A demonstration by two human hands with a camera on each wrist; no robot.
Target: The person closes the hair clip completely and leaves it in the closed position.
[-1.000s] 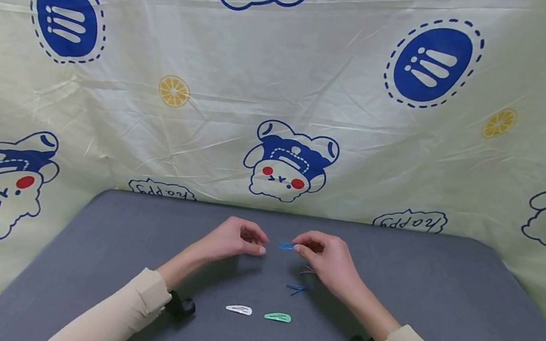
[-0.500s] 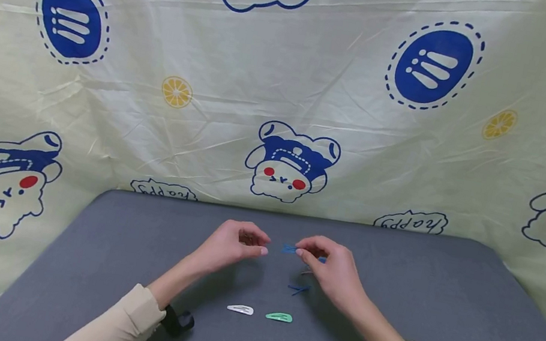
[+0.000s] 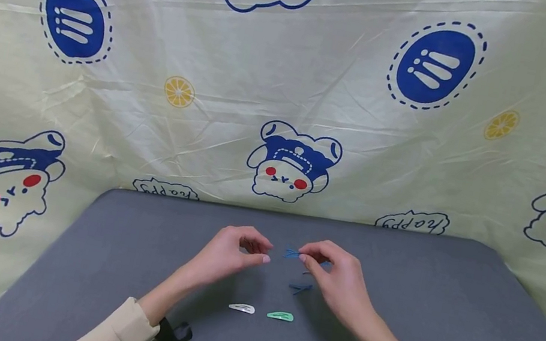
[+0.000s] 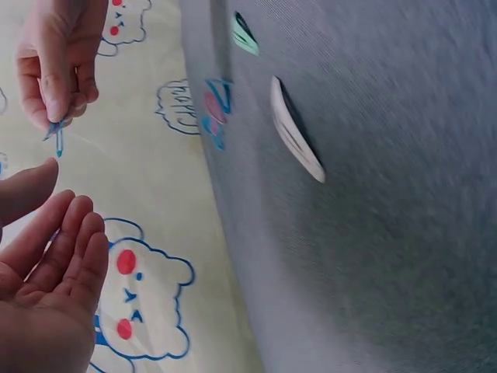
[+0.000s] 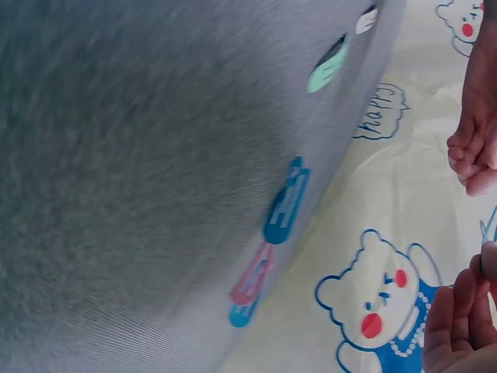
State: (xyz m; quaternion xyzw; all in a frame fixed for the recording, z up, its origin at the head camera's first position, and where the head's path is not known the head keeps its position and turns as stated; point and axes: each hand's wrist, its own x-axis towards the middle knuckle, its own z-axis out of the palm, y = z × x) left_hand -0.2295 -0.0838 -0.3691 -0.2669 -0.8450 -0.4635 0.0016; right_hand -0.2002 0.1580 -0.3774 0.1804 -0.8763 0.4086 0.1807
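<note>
My right hand (image 3: pixel 340 277) pinches a blue snap hair clip (image 3: pixel 291 253) between thumb and fingers, above the table. The clip's split end points toward my left hand (image 3: pixel 231 254), which has its thumb apart from the fingers and holds nothing. In the left wrist view the held clip (image 4: pixel 59 141) hangs close to the left thumb tip, apart from it. Beneath the right hand lie another blue hair clip (image 5: pixel 287 203), a pink hair clip (image 5: pixel 252 276) and a further blue clip (image 5: pixel 242 314). Nearer me, a white hair clip (image 3: pixel 242 308) and a green hair clip (image 3: pixel 280 316) lie side by side.
A grey table (image 3: pixel 141 232) spreads under both arms. Behind it hangs a pale cloth (image 3: pixel 236 66) printed with cartoon bears, blue badges and orange slices. Black straps (image 3: pixel 174 335) with wrist cameras sit near both cuffs.
Both hands have come slightly lower in the head view, the blue hair clip staying pinched in the right. The clips on the table keep their places, and the view has shifted a little.
</note>
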